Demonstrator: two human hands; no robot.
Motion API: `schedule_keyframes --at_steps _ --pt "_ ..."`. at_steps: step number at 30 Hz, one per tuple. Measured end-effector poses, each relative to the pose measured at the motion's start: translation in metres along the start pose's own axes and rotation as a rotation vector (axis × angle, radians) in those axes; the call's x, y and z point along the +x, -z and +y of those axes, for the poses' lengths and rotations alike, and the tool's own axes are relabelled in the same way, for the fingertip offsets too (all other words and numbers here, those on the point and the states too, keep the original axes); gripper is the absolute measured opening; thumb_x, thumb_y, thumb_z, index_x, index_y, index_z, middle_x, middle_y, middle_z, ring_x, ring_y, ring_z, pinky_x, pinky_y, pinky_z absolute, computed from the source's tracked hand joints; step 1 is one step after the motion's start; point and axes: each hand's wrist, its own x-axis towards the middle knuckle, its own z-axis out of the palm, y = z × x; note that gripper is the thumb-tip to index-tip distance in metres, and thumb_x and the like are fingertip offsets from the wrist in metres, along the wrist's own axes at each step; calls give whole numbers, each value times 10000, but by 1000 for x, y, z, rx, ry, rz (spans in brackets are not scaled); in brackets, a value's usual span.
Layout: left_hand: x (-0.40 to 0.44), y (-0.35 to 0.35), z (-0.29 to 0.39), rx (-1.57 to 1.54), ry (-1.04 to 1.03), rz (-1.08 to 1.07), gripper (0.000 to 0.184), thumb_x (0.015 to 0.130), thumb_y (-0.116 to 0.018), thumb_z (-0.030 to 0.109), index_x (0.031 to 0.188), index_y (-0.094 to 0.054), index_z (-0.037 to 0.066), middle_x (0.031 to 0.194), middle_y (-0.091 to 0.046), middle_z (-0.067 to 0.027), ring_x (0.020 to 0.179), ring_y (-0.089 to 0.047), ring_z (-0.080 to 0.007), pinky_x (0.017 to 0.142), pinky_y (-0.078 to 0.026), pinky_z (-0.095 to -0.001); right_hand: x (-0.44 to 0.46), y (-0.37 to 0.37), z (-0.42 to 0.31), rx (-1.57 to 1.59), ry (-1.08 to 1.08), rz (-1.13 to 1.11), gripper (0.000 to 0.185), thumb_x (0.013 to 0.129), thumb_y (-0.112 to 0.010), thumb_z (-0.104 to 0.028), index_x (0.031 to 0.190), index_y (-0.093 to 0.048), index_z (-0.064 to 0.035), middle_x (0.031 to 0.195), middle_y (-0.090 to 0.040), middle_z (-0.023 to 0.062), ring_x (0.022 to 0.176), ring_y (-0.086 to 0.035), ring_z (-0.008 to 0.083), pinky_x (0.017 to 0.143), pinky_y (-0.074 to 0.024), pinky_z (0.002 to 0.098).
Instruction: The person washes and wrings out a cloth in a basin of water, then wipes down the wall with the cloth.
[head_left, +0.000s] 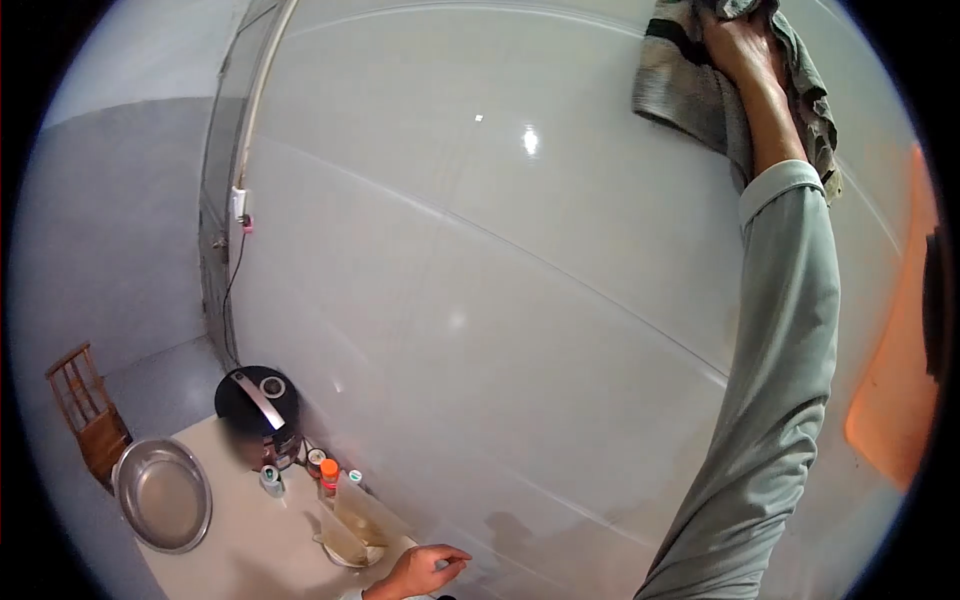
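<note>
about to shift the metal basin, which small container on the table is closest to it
The greyish one, just beside the round black appliance; the others, like the orange-capped bottle, stand farther right in the picture.

pale table (232,525) with metal basin (204,500), black cooker (238,405), small jar (270,484) and orange-topped bottle (329,471)

One right arm (788,290), sleeved, reaches up, its right hand (745,48) uppermost. One left hand (425,572), low, fingers (453,554) loosely bent.
</note>
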Motion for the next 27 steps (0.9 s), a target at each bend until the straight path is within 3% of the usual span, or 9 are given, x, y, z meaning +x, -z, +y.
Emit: schedule_keyframes --at_steps 4,10,12,14,15,16,22,26,27 --pt "-3 27 5 -9 48 44 208 898 -667 211 1050 -715 77 984 -721 -88 901 -693 -222 808 -534 -317 2 -52 -39 40 138 56 993 905 -456 -559 1513 124 -31 1476 -331 314 1353 -388 402 1119 -328 412" --pt "-11 44 -16 -108 85 172 195 893 -667 162 1050 -710 57 999 -720 -96 912 -691 -199 803 -533 -310 -31 -114 -106 -11 387 60 815 928 -463 -474 1506 -179 26 1526 -256 282 1406 -283 410 1168 -229 432" --pt "-12 55 -15 -108 118 198 196 893 -665 157 1055 -708 55 1004 -720 -96 914 -689 -193 802 -533 -308 -30 -159 -123 -82 433 251 839 918 -488 -476 1509 -165 25 1521 -261 282 1423 -204 437 1197 -107 470" --pt "-14 65 -15 -109 152 214 198 893 -664 152 1060 -707 54 1009 -720 -96 916 -687 -188 801 -533 -305 -29 -161 -150 -314 692 -94 787 923 -489 -458 1488 -233 26 1496 -295 291 1409 -225 444 1180 -125 499" --pt "-15 70 -16 -98 152 225 202 895 -662 152 1066 -705 54 1012 -721 -94 913 -685 -185 801 -533 -307 -34 -214 -145 -26 578 461 690 931 -484 -418 1434 -330 29 1449 -357 296 1378 -287 430 1131 -214 518" --pt "-16 76 -18 -86 153 229 206 896 -660 153 1072 -704 53 1016 -722 -92 910 -684 -181 800 -534 -308 -15 -232 -152 138 599 287 659 934 -482 -408 1407 -361 35 1438 -368 289 1360 -320 419 1110 -248 522" --pt "-21 79 -43 -159 219 288 212 900 -656 153 1074 -703 41 1005 -725 -92 895 -687 -183 779 -540 -306 -75 -285 -207 375 586 104 756 908 -519 -482 1460 -309 -9 1477 -324 271 1384 -296 401 1156 -223 460" --pt "-19 80 -30 -72 183 283 215 899 -659 159 1072 -703 38 1002 -725 -99 888 -691 -189 781 -542 -310 -152 -257 -213 -217 661 -247 720 916 -503 -520 1460 -363 -69 1522 -332 183 1420 -234 429 1177 -187 498" --pt "-19 79 -24 -85 171 267 212 898 -661 157 1068 -703 38 1001 -724 -104 885 -693 -193 786 -541 -313 -170 -257 -207 -102 669 -275 725 912 -505 -528 1459 -365 -75 1520 -335 178 1432 -210 415 1180 -170 507"
